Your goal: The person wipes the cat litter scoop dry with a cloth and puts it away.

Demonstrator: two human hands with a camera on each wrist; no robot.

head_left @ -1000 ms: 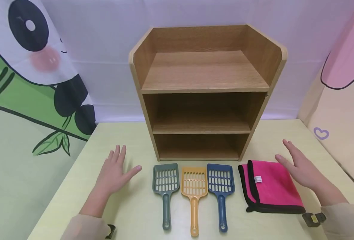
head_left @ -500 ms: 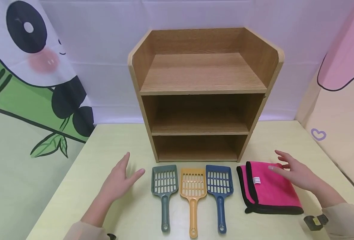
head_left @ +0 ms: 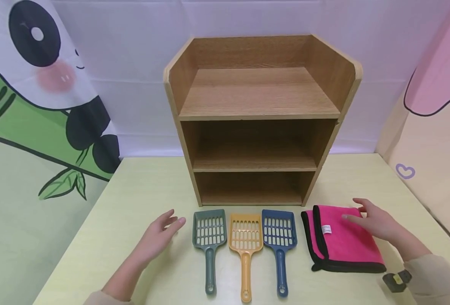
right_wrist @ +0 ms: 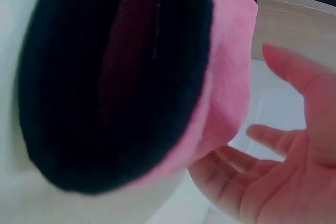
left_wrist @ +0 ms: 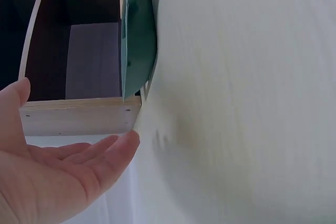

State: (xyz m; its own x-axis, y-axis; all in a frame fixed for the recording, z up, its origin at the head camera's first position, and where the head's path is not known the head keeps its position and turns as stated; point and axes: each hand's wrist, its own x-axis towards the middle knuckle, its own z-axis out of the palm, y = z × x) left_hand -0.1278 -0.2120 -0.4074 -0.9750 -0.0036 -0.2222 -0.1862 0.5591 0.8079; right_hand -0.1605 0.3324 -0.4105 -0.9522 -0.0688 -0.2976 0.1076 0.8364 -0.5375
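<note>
Left of the scoops, my left hand [head_left: 157, 239] hovers over the table with relaxed fingers, holding nothing. Nearest to it lies a grey-green litter scoop [head_left: 210, 269], which also appears edge-on in the left wrist view as a green blade [left_wrist: 140, 40]. A yellow litter scoop [head_left: 245, 273] and a blue litter scoop [head_left: 281, 271] lie beside it, handles towards me. My right hand [head_left: 379, 222] is at the right side of a folded pink cloth [head_left: 352, 243] with black edging. In the right wrist view its loosely bent fingers [right_wrist: 220, 174] meet the cloth's side without gripping it.
A wooden shelf unit [head_left: 259, 95] with a top surface and two open compartments stands behind the scoops. The pale table [head_left: 152, 178] extends to both sides of it. A printed curtain [head_left: 141, 63] hangs behind.
My left hand has come lower and nearer the grey-green scoop, its fingers more bent. My right hand has lowered towards the pink cloth, and its fingers have curled a little. The scoops stay in place.
</note>
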